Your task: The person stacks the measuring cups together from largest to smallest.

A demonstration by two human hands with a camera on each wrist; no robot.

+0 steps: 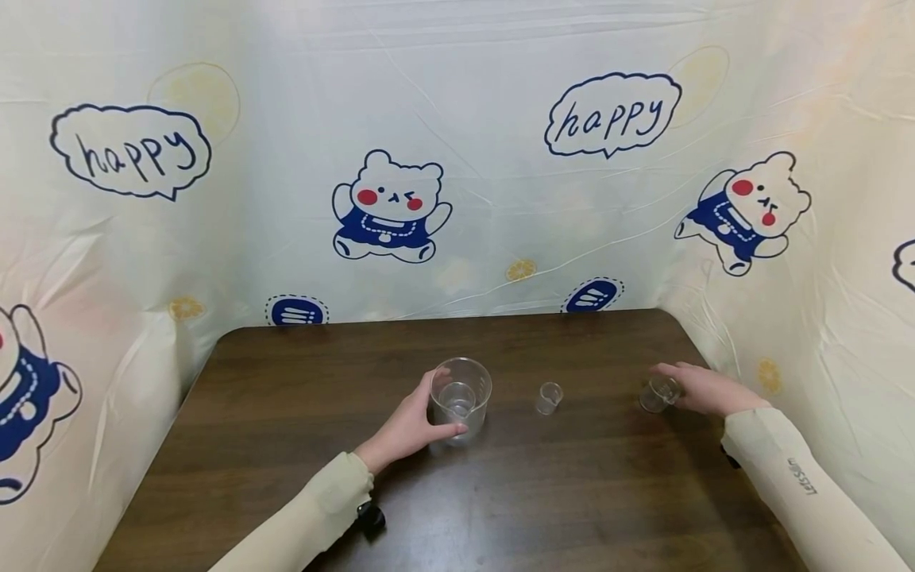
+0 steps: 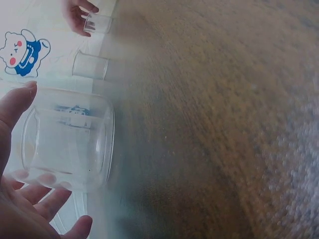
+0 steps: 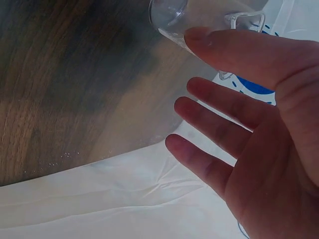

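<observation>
In the head view, my left hand (image 1: 411,421) grips the large clear beaker (image 1: 480,397) from its left side, thumb in front and fingers behind. A smaller clear beaker (image 1: 457,401) stands inside it; the left wrist view shows both walls of the nested beakers. At the right, my right hand (image 1: 704,388) holds a small clear beaker with a handle (image 1: 654,396). The right wrist view shows the thumb (image 3: 224,47) against its wall and several fingers extended apart below; any fingertip behind the glass is hidden. Between the hands stands the smallest clear beaker (image 1: 549,400), untouched.
All the glassware is on a dark brown wooden table (image 1: 543,485). A pale printed cloth (image 1: 493,183) with bears and lettering hangs behind the table and along both sides. The handled beaker is near the table's right edge.
</observation>
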